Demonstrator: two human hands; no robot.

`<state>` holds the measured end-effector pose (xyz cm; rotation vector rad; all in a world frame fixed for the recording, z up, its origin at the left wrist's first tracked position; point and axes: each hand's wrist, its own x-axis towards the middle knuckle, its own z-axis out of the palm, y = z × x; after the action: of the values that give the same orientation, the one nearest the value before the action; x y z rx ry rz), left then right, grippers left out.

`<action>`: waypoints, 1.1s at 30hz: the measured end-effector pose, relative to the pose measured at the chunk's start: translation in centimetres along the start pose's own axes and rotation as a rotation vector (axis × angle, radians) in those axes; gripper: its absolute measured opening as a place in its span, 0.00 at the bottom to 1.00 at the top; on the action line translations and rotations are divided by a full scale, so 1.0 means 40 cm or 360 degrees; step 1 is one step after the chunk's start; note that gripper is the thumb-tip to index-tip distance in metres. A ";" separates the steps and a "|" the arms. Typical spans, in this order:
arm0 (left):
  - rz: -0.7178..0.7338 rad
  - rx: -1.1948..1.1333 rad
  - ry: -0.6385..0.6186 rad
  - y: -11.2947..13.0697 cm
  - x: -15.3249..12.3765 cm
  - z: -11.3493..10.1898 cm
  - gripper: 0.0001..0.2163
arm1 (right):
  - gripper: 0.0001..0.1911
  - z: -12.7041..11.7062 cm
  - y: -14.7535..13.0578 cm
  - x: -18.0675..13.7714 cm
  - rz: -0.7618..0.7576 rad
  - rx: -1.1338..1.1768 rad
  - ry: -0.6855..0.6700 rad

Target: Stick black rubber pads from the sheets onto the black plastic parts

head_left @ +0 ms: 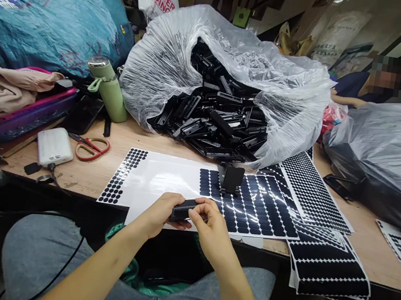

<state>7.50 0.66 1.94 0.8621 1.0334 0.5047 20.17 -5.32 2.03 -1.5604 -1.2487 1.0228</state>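
A small black plastic part (181, 210) with a ribbed or woven-looking surface sits between my two hands, just above the table's front edge. My left hand (164, 209) is closed around its left end. At its right end, the fingertips of my right hand (211, 218) pinch it; whether they also hold a sticker is too small to tell. Below and beyond my hands lies a white sheet of black rounded stickers (260, 203), its left portion bare backing. A black folding stand (233, 178) stands upright on that sheet.
A large clear plastic bag (161, 61) spills black parts (213, 121) behind the sheets. Red-handled scissors (93, 149), a white power bank (55, 147) and a green bottle (108, 89) are left. More sticker sheets (331, 264) overhang the edge at right. A person (353, 86) sits far right.
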 end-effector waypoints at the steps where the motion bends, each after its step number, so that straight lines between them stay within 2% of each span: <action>1: -0.0002 0.0001 0.0000 0.000 0.000 0.000 0.08 | 0.09 0.000 0.001 0.000 0.0000 0.0008 -0.0002; 21: 0.0014 -0.0033 0.0002 -0.009 -0.004 0.008 0.08 | 0.07 0.017 -0.011 -0.013 0.0010 -0.0131 0.0140; 27: 0.0051 -0.0005 0.0066 -0.027 -0.008 -0.006 0.09 | 0.05 0.038 0.009 -0.033 -0.0126 -0.0361 0.0270; 28: 0.0047 0.0031 0.0082 -0.033 -0.014 -0.014 0.09 | 0.04 0.038 0.016 -0.027 -0.0158 -0.0448 0.0336; 30: -0.0007 0.0158 0.0070 -0.045 -0.036 -0.032 0.11 | 0.07 0.034 0.026 0.010 -0.0233 -0.0635 0.0485; 33: -0.0060 0.0511 -0.0091 -0.055 -0.087 -0.045 0.14 | 0.08 0.024 0.026 0.142 -0.0410 -0.0960 0.0596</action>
<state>4.29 -2.45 1.54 1.1320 1.0925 0.2830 20.45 0.29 0.31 -1.8597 -1.5100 0.1674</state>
